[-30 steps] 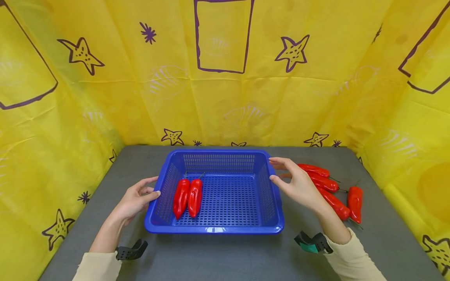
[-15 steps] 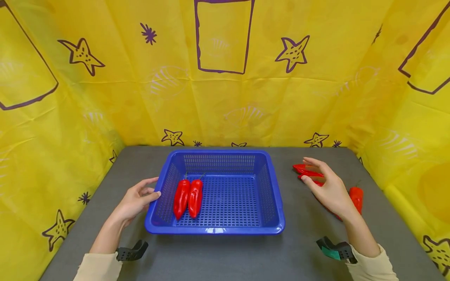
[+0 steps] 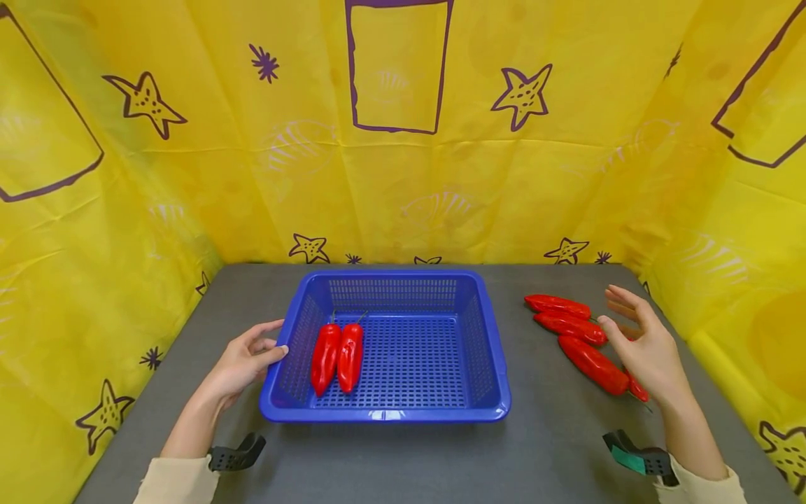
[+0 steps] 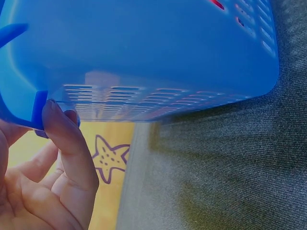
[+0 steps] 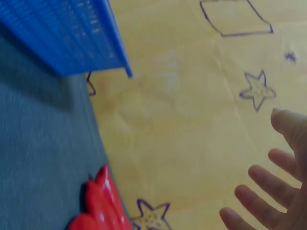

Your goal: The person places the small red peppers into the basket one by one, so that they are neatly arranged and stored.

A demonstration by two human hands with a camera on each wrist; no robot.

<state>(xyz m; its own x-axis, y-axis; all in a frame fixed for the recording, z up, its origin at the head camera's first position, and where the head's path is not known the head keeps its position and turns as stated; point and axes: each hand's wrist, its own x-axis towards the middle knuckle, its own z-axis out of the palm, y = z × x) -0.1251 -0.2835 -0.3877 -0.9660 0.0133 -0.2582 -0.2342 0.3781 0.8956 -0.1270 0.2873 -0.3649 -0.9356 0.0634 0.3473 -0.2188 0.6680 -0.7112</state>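
Left hand (image 3: pixel 236 367) pinches the blue basket (image 3: pixel 385 415) by its left rim, thumb over the top. Basket sits mid-tabletop (image 3: pixel 403 465), nearer the back edge. Inside, two peppers (image 3: pixel 325 358) lie side by side against its left end. My right hand (image 3: pixel 651 353) holds nothing: thumb and fingers wide apart, by the tabletop's right edge. Beside it, three peppers (image 3: pixel 592 364) lie toward the back right corner; a fourth pepper (image 3: pixel 637 387) is partly hidden by my hand.

Handling, my guess: peppers light, fairly firm, glossy skin so a bit slippery. Best hold is across the thick middle, thumb one side, fingers other, moderate squeeze. Avoid the thin stem, could snap. Basket looks like light, slightly flexible plastic; rim's the place to steady it.
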